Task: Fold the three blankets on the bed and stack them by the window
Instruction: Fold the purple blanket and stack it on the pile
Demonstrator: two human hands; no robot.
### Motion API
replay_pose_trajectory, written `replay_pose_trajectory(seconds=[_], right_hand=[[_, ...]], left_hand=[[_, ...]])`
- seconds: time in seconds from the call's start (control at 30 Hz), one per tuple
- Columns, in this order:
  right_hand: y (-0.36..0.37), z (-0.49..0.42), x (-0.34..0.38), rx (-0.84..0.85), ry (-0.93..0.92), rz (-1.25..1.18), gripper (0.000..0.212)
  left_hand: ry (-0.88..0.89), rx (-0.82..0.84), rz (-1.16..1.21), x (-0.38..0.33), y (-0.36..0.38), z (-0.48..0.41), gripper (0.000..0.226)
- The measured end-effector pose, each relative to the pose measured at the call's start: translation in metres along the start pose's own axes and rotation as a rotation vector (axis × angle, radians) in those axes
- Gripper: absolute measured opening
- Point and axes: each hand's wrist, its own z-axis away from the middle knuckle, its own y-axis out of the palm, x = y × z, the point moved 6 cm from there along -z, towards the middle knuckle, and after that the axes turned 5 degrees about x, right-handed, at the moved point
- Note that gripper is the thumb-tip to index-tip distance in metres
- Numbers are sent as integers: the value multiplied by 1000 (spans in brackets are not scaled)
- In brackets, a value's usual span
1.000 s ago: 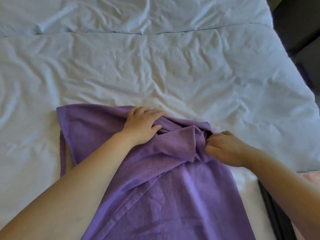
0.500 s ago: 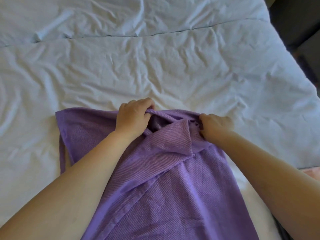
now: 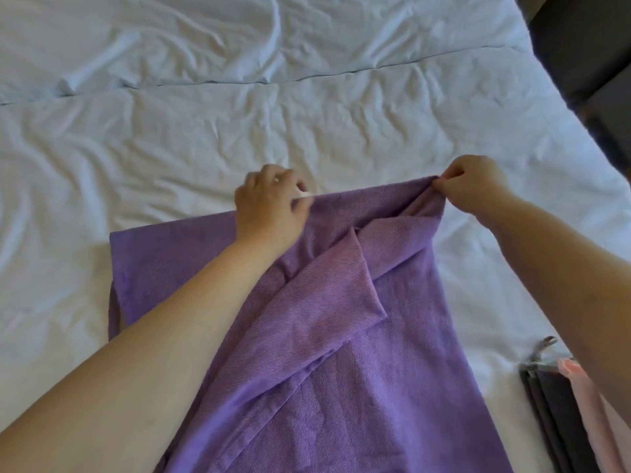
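**Far edge stretched, one flap lying askew**

The purple woven blanket (image 3: 341,387) lies lengthwise on the bed, and its near end runs out of view at the bottom. At the near right, just beside it, are a dark grey folded cloth (image 3: 553,404) and a pink cloth (image 3: 596,401); these may be the other two blankets, though I cannot tell. They crowd the right side, so a fold swung that way could drag over them.

Mid-blanket, a diagonal flap (image 3: 345,285) is doubled over the layer beneath. If the next fold is made before it is flattened, the bundle will likely come out lopsided and stack badly.

Further off, the left hand (image 3: 271,206) is curled, gripping the far edge. The right hand (image 3: 473,189) pinches the bunched far right corner. That pinch takes little cloth, and a sharp tug might slip it free.

Beyond lies the white crumpled bed sheet (image 3: 307,114), which could ruck up under a dragged blanket. Dark furniture (image 3: 580,46) stands at the far right. No window is in view.
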Motion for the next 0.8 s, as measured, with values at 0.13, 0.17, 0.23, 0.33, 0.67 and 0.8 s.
replay_pose_trajectory(seconds=[0.13, 0.17, 0.23, 0.33, 0.67, 0.8], right_hand=[[4, -13, 3, -68, 9, -205, 7], [5, -16, 6, -74, 9, -228, 7], [6, -24, 12, -66, 16, -227, 8], [10, -30, 20, -32, 12, -60, 15], [61, 14, 42, 303, -451, 259, 56], [64, 12, 44, 201, -400, 255, 64]], left_hand=[[109, 310, 188, -40, 30, 32, 54], [124, 341, 139, -44, 35, 39, 60], [99, 375, 66, -46, 43, 48, 64], [-40, 391, 39, -32, 54, 44, 33], [-463, 282, 521, 30, 46, 47, 26], [145, 62, 1, -30, 14, 82, 77]])
